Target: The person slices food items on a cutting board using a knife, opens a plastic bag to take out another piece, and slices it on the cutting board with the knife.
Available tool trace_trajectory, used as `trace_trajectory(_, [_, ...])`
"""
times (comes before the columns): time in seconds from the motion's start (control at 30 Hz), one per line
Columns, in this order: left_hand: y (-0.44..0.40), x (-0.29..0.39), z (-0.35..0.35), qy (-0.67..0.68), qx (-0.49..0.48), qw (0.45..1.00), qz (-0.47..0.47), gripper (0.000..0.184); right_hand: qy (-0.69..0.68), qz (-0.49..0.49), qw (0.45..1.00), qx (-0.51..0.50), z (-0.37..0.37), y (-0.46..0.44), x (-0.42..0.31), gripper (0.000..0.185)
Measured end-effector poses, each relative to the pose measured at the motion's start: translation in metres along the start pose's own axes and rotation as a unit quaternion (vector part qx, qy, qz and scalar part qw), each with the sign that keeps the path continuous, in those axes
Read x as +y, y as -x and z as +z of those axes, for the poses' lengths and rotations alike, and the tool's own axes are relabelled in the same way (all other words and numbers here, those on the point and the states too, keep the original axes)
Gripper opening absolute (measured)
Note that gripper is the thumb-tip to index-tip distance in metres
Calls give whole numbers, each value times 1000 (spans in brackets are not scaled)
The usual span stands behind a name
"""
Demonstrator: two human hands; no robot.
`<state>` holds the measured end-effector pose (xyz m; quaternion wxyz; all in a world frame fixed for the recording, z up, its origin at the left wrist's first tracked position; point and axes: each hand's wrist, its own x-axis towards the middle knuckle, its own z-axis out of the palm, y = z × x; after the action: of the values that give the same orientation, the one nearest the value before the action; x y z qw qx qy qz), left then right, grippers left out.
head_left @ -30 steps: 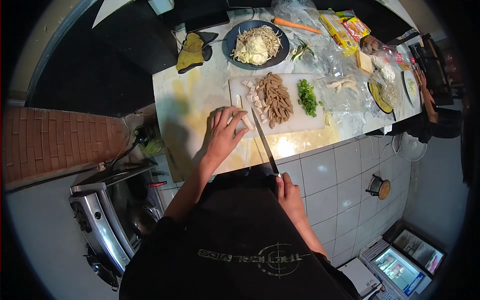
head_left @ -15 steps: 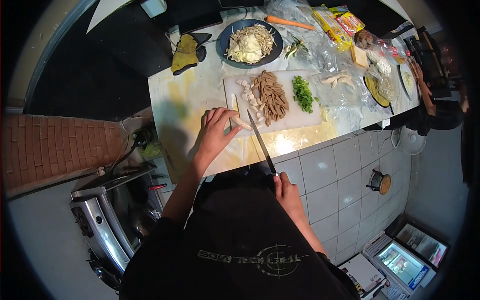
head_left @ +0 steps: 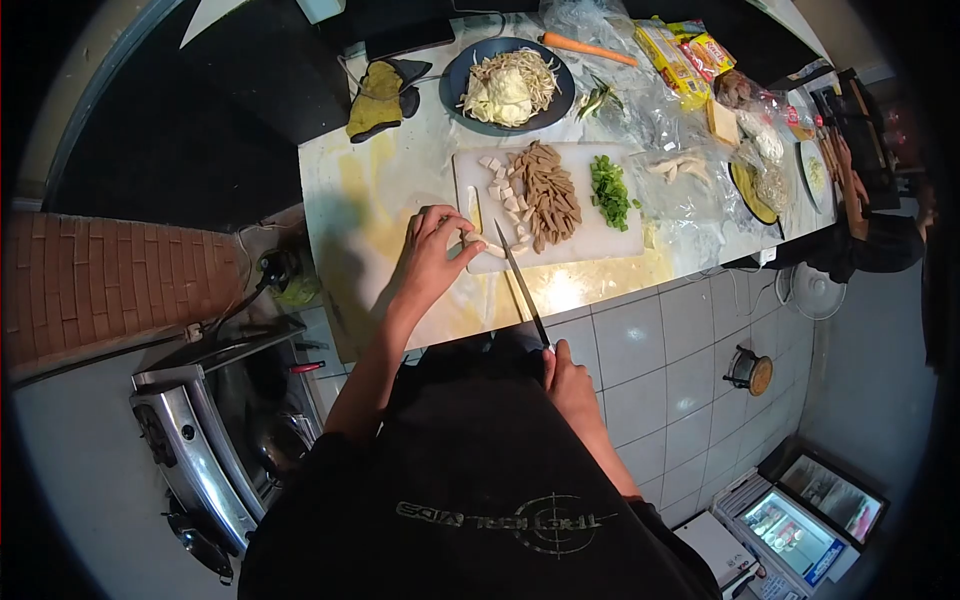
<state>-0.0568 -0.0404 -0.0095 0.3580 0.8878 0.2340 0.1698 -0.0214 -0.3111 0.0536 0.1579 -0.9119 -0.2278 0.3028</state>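
Observation:
My left hand [head_left: 437,250] pinches a pale, sausage-like stick [head_left: 488,246] at the near left corner of the white cutting board [head_left: 610,240]. My right hand [head_left: 570,382] grips the handle of a long knife [head_left: 528,298]. Its blade slants across the board's near edge, with the tip just right of the pale stick. Small pale cubes [head_left: 497,180] lie behind the tip. Beside them is a heap of brown sliced strips [head_left: 553,195], and chopped green onion [head_left: 608,192] sits toward the board's right end.
Behind the board stands a dark plate [head_left: 453,105] with bean sprouts and shredded cabbage. A yellow-black glove [head_left: 375,100], a carrot [head_left: 590,48], yellow packets [head_left: 668,62] and plastic bags [head_left: 640,110] lie around. A person's dark sleeve [head_left: 885,243] shows at right.
The view has shifted slightly. Both hands keep their holds, the left on the pale stick and the right on the knife; the knife has barely moved.

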Motion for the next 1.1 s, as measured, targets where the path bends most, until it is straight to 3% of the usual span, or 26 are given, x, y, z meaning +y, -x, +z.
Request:
trace_trajectory(0.47, [12, 3, -4, -6, 25, 1000, -6, 32, -18, -67, 998, 7, 8, -28, 6, 32])
trace_trajectory(0.73, [19, 28, 16, -90, 71, 989, 92, 40, -71, -76, 993, 52, -9, -13, 19, 29])
trace_trajectory(1.1, [1, 37, 32, -120, 37, 984, 129, 24, -130, -25, 990, 48, -14, 2, 30, 29])
